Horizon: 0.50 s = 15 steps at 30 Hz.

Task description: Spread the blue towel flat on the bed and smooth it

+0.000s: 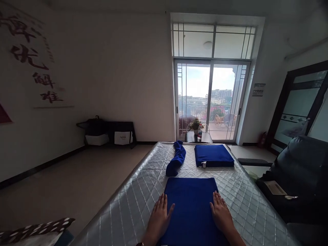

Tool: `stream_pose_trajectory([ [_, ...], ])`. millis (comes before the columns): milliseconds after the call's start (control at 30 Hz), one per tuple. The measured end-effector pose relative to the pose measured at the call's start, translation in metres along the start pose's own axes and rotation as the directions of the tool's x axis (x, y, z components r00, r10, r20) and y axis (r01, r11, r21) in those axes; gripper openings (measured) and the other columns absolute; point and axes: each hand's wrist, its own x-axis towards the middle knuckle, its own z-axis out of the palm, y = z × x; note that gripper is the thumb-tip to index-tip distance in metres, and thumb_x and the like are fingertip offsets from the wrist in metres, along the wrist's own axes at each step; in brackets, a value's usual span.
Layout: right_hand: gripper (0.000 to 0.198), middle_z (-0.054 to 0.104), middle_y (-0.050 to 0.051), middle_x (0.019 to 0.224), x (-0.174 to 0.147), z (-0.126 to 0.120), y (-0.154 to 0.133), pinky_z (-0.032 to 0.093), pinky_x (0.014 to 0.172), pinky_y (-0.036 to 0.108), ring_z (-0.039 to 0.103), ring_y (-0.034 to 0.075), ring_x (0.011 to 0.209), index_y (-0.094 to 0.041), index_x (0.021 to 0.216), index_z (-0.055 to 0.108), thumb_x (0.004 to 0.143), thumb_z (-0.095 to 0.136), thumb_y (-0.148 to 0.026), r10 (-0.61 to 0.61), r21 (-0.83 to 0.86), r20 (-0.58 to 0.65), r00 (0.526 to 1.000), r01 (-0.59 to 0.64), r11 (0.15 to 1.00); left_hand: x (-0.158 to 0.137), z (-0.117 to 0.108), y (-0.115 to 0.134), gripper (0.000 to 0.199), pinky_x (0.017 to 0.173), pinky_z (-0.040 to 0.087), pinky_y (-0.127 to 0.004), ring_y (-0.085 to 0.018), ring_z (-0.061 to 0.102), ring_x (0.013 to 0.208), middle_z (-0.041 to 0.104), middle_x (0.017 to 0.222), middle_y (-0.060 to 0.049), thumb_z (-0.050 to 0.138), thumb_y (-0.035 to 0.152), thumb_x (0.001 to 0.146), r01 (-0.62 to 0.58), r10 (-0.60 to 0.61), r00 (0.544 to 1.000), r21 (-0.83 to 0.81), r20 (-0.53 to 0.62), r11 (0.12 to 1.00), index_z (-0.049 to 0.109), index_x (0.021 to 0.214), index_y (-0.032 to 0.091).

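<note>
A folded blue cloth [191, 208] lies flat on a silver quilted table cover [138, 191], right in front of me. Along its left edge rests my left hand [161, 212], fingers stretched out and thumb on the fabric. My right hand [220, 210] lies the same way at the right edge, fingers straight. Neither hand grasps anything. Beyond the cloth, a stack of folded blue cloth [214, 155] with a white tag sits at the back right. To its left is a crumpled blue cloth [176, 159].
On the right stands a dark armchair [299, 174] with a notebook [275, 188] and scissors [291, 197] on it. A small table [189, 137] with a potted plant [195, 125] and a bottle [200, 132] is behind. A patterned cushion [38, 230] is at lower left.
</note>
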Motion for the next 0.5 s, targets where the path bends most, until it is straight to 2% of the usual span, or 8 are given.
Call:
stream_pose_trajectory([
  [200,0.069,0.034,0.011,0.167,0.0023,0.0075,0.0031,0.027,0.129,0.042,0.027,0.022,0.155,-0.011,0.155,0.034,0.096,0.024,-0.045,0.000,-0.012,-0.030,1.000,0.000,1.000,0.0012,-0.0001,-0.0048,0.081,0.128,0.032,-0.041,-0.023,0.030,0.155,0.030,0.167,-0.013,0.018,0.064,0.097,-0.004,0.004,1.000,-0.055,0.005,0.998,0.029,0.155,0.008],
  [400,0.070,0.031,0.010,0.167,0.0018,0.0068,0.0016,0.027,0.130,0.042,0.025,0.022,0.155,-0.012,0.156,0.034,0.095,0.025,-0.046,-0.003,-0.017,-0.019,1.000,0.003,1.000,-0.0033,-0.0053,-0.0076,0.073,0.129,0.028,-0.041,-0.020,0.027,0.156,0.027,0.169,-0.011,0.019,0.057,0.098,-0.041,0.040,0.999,-0.073,-0.005,0.997,0.028,0.156,0.015],
  [500,0.070,0.033,0.008,0.167,0.0023,0.0073,0.0014,0.028,0.129,0.043,0.027,0.023,0.155,-0.015,0.155,0.036,0.094,0.026,-0.047,0.006,-0.005,-0.023,1.000,-0.006,1.000,-0.0025,-0.0017,-0.0097,0.073,0.128,0.031,-0.042,-0.021,0.029,0.155,0.029,0.168,-0.010,0.020,0.057,0.097,-0.038,0.038,0.999,-0.076,-0.004,0.996,0.032,0.155,0.015],
])
